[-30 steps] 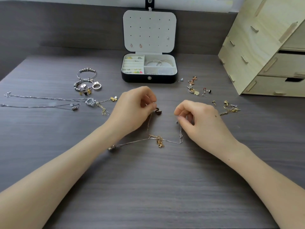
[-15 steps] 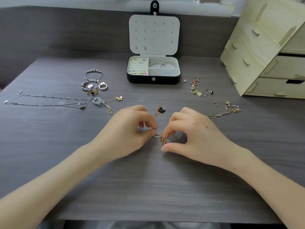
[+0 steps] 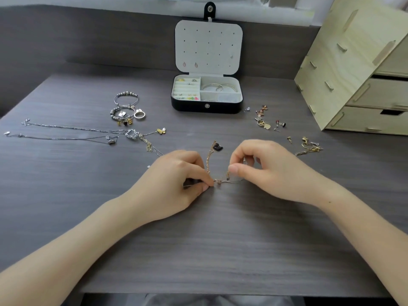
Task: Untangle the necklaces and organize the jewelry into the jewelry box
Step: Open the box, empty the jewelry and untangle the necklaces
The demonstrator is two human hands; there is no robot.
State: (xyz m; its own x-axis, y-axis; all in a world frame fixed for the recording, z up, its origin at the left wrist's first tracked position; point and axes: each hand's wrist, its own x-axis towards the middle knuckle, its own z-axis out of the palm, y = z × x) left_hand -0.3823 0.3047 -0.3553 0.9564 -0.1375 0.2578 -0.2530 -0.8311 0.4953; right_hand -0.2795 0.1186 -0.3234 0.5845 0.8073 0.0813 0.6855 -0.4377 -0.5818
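A tangle of thin gold and silver necklace chains (image 3: 220,181) lies at the middle of the dark table. My left hand (image 3: 174,182) pinches the knot at its left end between thumb and forefinger. My right hand (image 3: 269,168) pinches the chain at its right end, a little above the table. One gold strand runs up to a small dark pendant (image 3: 217,147). The black jewelry box (image 3: 206,106) stands open at the back, with rings and hoops in its white compartments and earrings pinned to its lid (image 3: 208,45).
Two long silver necklaces (image 3: 66,133) and a pile of beaded bracelets and rings (image 3: 127,109) lie at the left. Loose earrings (image 3: 265,120) and a gold chain (image 3: 309,147) lie at the right. A wooden drawer unit (image 3: 357,69) stands at the back right.
Both hands came down and together from holding the chains apart to pinching the knot. Since half a second ago they have drawn slightly apart, stretching the knot between them.
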